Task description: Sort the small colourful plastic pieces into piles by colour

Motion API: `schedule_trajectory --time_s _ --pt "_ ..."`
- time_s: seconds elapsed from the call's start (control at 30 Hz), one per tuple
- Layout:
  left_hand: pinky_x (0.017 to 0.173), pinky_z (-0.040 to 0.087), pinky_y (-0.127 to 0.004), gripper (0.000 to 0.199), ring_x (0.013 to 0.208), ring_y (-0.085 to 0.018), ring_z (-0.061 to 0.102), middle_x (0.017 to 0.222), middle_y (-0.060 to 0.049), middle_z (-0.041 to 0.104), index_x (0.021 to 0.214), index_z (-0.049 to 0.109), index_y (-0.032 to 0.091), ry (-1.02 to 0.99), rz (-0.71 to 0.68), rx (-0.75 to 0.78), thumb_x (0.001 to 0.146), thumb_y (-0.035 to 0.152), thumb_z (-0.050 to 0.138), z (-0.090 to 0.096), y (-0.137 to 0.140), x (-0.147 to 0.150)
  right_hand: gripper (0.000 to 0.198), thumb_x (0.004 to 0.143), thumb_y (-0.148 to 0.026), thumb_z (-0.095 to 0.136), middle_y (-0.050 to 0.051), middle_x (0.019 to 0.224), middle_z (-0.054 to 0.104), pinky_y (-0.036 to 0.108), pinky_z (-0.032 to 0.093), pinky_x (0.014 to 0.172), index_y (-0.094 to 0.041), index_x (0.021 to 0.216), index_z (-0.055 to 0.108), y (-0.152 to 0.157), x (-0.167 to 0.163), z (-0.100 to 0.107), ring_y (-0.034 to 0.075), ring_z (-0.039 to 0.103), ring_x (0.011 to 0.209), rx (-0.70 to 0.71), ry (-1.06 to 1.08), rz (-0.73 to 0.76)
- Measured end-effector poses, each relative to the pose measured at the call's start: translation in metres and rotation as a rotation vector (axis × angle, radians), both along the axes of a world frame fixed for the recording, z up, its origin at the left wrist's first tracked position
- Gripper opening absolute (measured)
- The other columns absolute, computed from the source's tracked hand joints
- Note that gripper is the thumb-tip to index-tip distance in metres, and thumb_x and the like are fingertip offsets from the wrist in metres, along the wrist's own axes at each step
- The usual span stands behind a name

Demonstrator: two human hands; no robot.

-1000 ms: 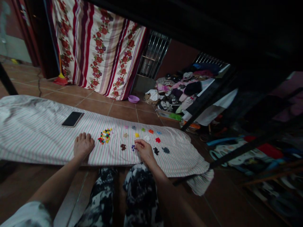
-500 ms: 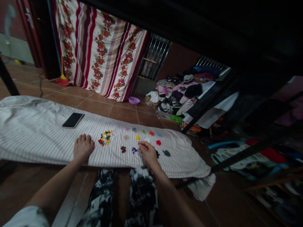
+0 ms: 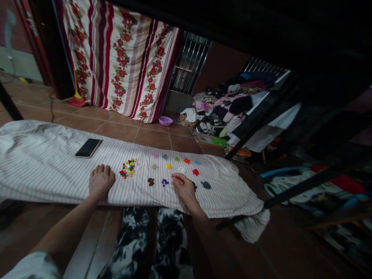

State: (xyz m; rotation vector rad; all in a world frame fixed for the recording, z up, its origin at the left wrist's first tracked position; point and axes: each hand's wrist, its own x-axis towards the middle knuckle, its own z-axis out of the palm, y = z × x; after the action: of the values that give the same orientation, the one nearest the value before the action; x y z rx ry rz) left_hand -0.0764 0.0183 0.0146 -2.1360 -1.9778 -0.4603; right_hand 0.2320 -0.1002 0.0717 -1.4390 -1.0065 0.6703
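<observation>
My left hand [image 3: 101, 180] rests palm down on the striped cloth [image 3: 55, 166], fingers lying on it, left of a mixed pile of small coloured pieces [image 3: 128, 169]. Over the sorted piles, my right hand [image 3: 186, 190] has thumb and forefinger pinched; anything between them is too small to make out. Its fingertips are close to the white pile [image 3: 181, 169] and the dark blue pile [image 3: 165, 182]. Yellow pieces [image 3: 169, 166], brown pieces [image 3: 150, 181], red pieces [image 3: 195, 172] and dark grey pieces [image 3: 206, 185] lie around it. A black pile [image 3: 195, 186] is partly hidden behind the hand.
A phone [image 3: 88, 148] lies on the cloth at the left. Further small piles, among them orange pieces [image 3: 186, 161], form the far row. Beyond are a purple basin [image 3: 165, 121], a floral curtain [image 3: 122, 66] and heaped clothes [image 3: 223, 104]. A dark bar [image 3: 247, 135] slants at the right.
My right hand has shifted slightly to the right, its finger and thumb still pinched. My left hand stays in place on the cloth. The camera view has tilted a little.
</observation>
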Motion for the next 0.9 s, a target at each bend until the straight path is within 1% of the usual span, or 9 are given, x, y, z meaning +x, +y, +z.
schedule_trajectory --time_s 0.17,0.4,0.6,0.8,0.9 --pt "0.091 0.038 -0.039 0.034 0.108 -0.027 0.054 0.111 -0.015 0.063 0.103 0.062 0.014 -0.028 0.002 0.021 0.091 0.028 0.033 -0.004 0.002 -0.001 0.032 0.062 -0.048 0.072 0.002 0.066 0.068 0.028 0.047 0.057 -0.020 0.079 0.072 0.001 0.002 -0.007 0.018 0.063 0.063 -0.040 0.035 -0.013" --pt "0.092 0.038 -0.039 0.033 0.109 -0.027 0.054 0.113 -0.016 0.063 0.105 0.062 0.014 -0.040 0.005 -0.018 0.090 0.028 0.036 0.000 0.000 0.000 0.034 0.062 -0.051 0.072 0.004 0.071 0.070 0.029 0.049 0.059 -0.021 0.077 0.072 0.001 -0.003 -0.003 0.019 0.065 0.066 -0.033 0.026 -0.002" --pt "0.091 0.038 -0.039 0.034 0.108 -0.028 0.054 0.111 -0.015 0.062 0.103 0.061 0.013 -0.028 0.008 -0.001 0.091 0.028 0.034 0.002 -0.001 0.001 0.037 0.063 -0.054 0.074 0.003 0.066 0.068 0.027 0.046 0.054 -0.020 0.079 0.072 -0.001 0.001 -0.005 0.018 0.062 0.062 -0.044 0.029 -0.040" --pt "0.091 0.037 -0.038 0.033 0.109 -0.027 0.055 0.112 -0.014 0.062 0.102 0.061 0.014 -0.027 0.013 -0.015 0.091 0.028 0.034 0.005 -0.001 0.002 0.036 0.062 -0.049 0.074 0.002 0.063 0.067 0.027 0.046 0.055 -0.019 0.081 0.072 0.001 0.006 0.002 0.017 0.062 0.062 -0.039 0.037 -0.043" --pt "0.091 0.038 -0.038 0.032 0.109 -0.027 0.055 0.112 -0.014 0.062 0.102 0.061 0.014 -0.032 0.014 0.001 0.091 0.028 0.034 0.002 0.000 0.001 0.035 0.062 -0.048 0.072 0.002 0.064 0.067 0.027 0.046 0.055 -0.019 0.082 0.072 0.009 0.012 -0.002 0.018 0.063 0.063 -0.035 0.033 -0.039"
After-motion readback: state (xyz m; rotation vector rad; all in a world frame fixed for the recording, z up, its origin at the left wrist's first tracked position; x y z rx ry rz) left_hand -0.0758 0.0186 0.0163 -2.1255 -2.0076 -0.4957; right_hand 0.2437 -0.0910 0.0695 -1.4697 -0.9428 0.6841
